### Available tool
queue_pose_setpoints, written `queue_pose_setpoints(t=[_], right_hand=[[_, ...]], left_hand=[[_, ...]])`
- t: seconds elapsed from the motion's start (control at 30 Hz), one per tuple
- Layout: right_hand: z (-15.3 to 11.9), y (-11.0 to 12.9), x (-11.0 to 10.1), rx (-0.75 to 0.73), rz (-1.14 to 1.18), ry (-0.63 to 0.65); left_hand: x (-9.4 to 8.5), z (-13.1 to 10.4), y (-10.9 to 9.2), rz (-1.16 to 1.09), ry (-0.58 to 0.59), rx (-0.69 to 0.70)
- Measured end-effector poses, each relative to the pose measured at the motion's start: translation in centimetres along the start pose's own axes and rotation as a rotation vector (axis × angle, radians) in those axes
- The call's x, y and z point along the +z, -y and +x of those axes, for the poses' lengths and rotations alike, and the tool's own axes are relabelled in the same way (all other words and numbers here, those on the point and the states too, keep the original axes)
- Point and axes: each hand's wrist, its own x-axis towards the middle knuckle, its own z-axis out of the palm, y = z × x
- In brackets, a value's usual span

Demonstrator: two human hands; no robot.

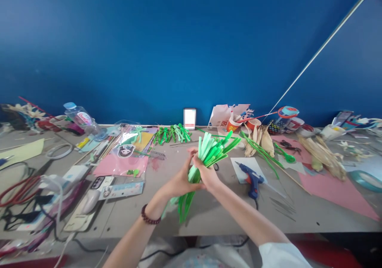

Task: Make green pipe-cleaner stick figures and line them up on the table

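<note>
A thick bundle of green pipe cleaners (216, 150), pale mint and bright green, is held tilted over the middle of the table. My left hand (182, 180) is wrapped round its lower middle, thumb across the front. Higher on the same bundle, my right hand (208, 175) closes round it from the right. The stems fan out above both hands, and their lower ends hang below. Behind the bundle, several twisted green pipe-cleaner pieces (173, 134) lie at the back of the table. Right of my hands, a blue hot glue gun (252, 179) rests partly on white paper.
On the left are a plastic bottle (82, 118), a clear bag (127, 150) on pink paper, a computer mouse (91, 201) and cables. Dried husks (262, 140), paper cups (234, 124), scissors (288, 145), pink sheets (337, 194) and a tape roll (365, 180) lie on the right. A blue wall (179, 53) stands behind.
</note>
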Motion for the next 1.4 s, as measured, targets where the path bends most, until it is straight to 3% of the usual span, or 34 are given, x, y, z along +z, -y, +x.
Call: queue_pose_setpoints(t=[0.13, 0.3, 0.53, 0.6, 0.73, 0.9, 0.97, 1.07, 1.13, 1.27, 1.4], right_hand=[[0.6, 0.7, -0.8, 0.002, -0.086, 0.007], [2.0, 1.1, -2.3, 0.127, -0.029, -0.038], [3.0, 2.1, -4.1, -0.058, 0.098, -0.041], [2.4, 1.9, -4.2, 0.024, 0.08, 0.025], [0.9, 0.8, -3.6, 0.335, -0.079, 0.234], [1.1, 0.9, -3.6, 0.516, -0.199, 0.19], [1.7, 1.3, -4.0, 0.459, -0.26, 0.189], [2.7, 1.6, -4.5, 0.226, -0.391, 0.133], [3.3, 1.7, -4.7, 0.156, -0.455, 0.09], [5.2, 3.2, -5.1, 0.297, -0.394, 0.134], [8.0, 6.9, -5.9, 0.277, -0.347, 0.187]], left_hand=[[0.6, -0.1, 0.5, -0.16, -0.089, -0.118], [1.0, -1.4, 0.7, -0.437, 0.037, -0.296], [1.6, -2.3, 1.5, -0.543, 0.049, -0.406], [1.8, -1.9, 1.6, -0.533, -0.003, -0.414], [3.1, -0.3, 1.0, -0.483, -0.094, -0.393], [5.2, 1.6, 0.0, -0.5, -0.162, -0.331], [5.8, 2.4, -0.1, -0.502, -0.202, -0.305], [6.4, 3.8, -0.1, -0.421, -0.263, -0.278], [6.8, 4.8, -0.1, -0.401, -0.311, -0.251], [7.9, 5.9, -0.6, -0.476, -0.347, -0.2], [9.2, 5.8, -1.6, -0.598, -0.229, -0.249]])
